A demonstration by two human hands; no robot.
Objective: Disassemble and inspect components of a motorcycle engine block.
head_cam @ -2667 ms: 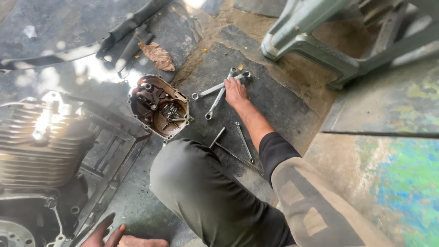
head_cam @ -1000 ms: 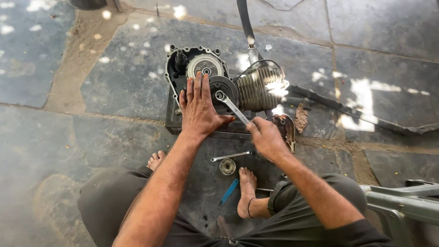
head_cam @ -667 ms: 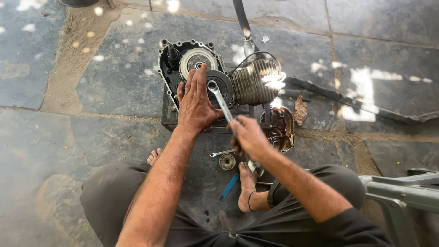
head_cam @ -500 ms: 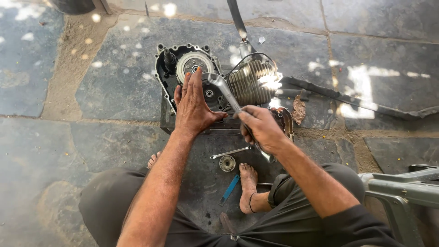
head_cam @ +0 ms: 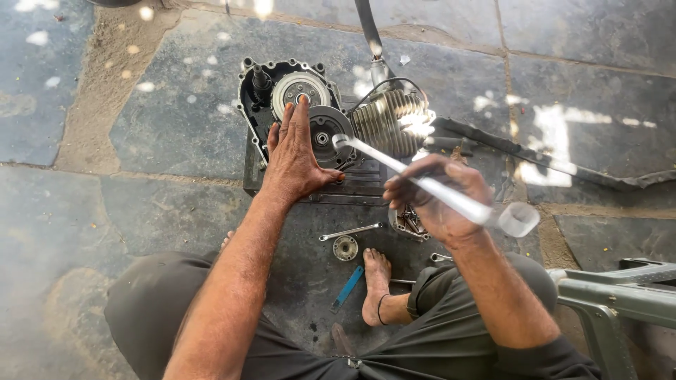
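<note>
since half a second ago the right hand (head_cam: 436, 197) has swung the long wrench (head_cam: 429, 184) round, so its handle end now points down to the right, close to the camera and blurred, while the head end sits at the hub of the round dark disc (head_cam: 325, 134) on the engine (head_cam: 310, 119). the left hand (head_cam: 294, 158) has kept its place, lying flat with fingers spread and straight on the open engine case, fingertips reaching the pale round wheel (head_cam: 299, 91); it grips nothing. the right hand is closed in a fist round the middle of the wrench shaft.

the wrench is a plain bright metal bar, slim, with a ring-shaped head at the far end and a wider tube-like socket at the near end. the engine lies on its side on a dark mat (head_cam: 352, 186) on the stone floor (head_cam: 141, 141), its side cover off, showing two round parts inside a black case, with a ribbed silver cylinder (head_cam: 387, 123) to the right.

below the hands, on the mat, lie a smaller spanner (head_cam: 350, 231), a small round gear (head_cam: 345, 248) just beside it, and a blue flat tool (head_cam: 348, 287) near the person's bare foot (head_cam: 377, 281). a grey plastic stool (head_cam: 620, 302) stands at the right edge.
</note>
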